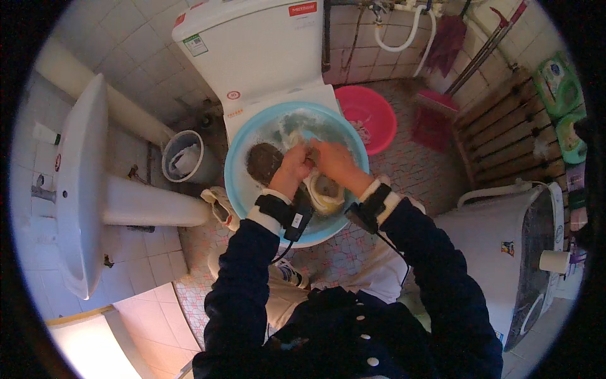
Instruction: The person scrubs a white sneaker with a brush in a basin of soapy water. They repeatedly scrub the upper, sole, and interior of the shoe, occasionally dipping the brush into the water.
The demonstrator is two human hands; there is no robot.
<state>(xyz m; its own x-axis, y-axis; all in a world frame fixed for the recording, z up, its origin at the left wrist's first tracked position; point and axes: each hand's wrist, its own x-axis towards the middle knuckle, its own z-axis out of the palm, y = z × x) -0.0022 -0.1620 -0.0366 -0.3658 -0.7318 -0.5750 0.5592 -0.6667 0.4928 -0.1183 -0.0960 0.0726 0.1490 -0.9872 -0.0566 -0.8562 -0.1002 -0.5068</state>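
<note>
A light blue basin (235, 208) holds cloudy, sudsy water. Inside it lies a wet cream-coloured shoe (328, 201), its opening toward me. My left hand (293, 169) and my right hand (339, 165) meet over the middle of this shoe, fingers bent and closed on it. Their fingertips nearly touch, and the exact spot they pinch is hidden. Left of my hands sits a dark brown rounded thing (264, 163) in the water, its kind unclear. Each wrist carries a black strap with a small device.
The basin stands before a white toilet (252, 50). A pink basin (377, 120) with pale things inside is behind right. At left are a washbasin (82, 189), a bucket (183, 158) and another shoe (221, 207). A white appliance (486, 252) stands right, near a dustpan (434, 117).
</note>
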